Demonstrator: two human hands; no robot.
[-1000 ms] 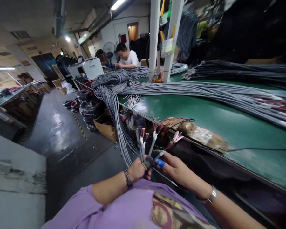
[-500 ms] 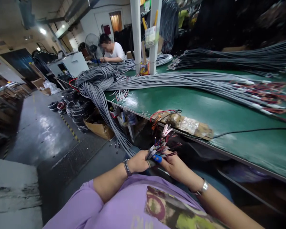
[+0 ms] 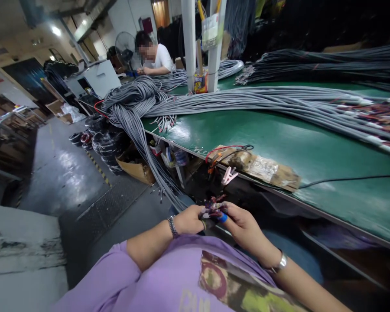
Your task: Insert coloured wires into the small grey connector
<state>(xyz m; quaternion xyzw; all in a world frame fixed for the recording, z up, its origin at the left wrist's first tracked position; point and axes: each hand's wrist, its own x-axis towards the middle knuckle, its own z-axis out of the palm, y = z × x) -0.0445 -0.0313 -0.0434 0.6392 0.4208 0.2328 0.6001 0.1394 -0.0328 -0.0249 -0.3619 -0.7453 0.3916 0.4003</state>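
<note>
My left hand point(image 3: 190, 220) is closed around the stripped end of a bundle of grey cables point(image 3: 146, 151); they hang off the bench edge and run down towards it. Thin coloured wires point(image 3: 213, 207), dark red among them, stick out past its fingers. Pinched on these wires from the other side is my right hand point(image 3: 243, 221), a blue wrap point(image 3: 222, 217) around its thumb. Just beyond both hands, a pale pink clip point(image 3: 229, 175) hangs at the bench edge. Fingertips and wire ends are partly blurred.
On the green bench point(image 3: 247, 125) lies a long run of grey cables point(image 3: 247, 99). A taped board point(image 3: 260, 167) with leads sits at the front edge. White posts point(image 3: 190, 47) rise behind. Across the bench sits a co-worker point(image 3: 160, 58). An open carton point(image 3: 136, 167) stands below.
My right hand's fingers have closed over the wires, which were fanned out and now look gathered. The pink clip now shows apart from the wires. The view has shifted slightly.
</note>
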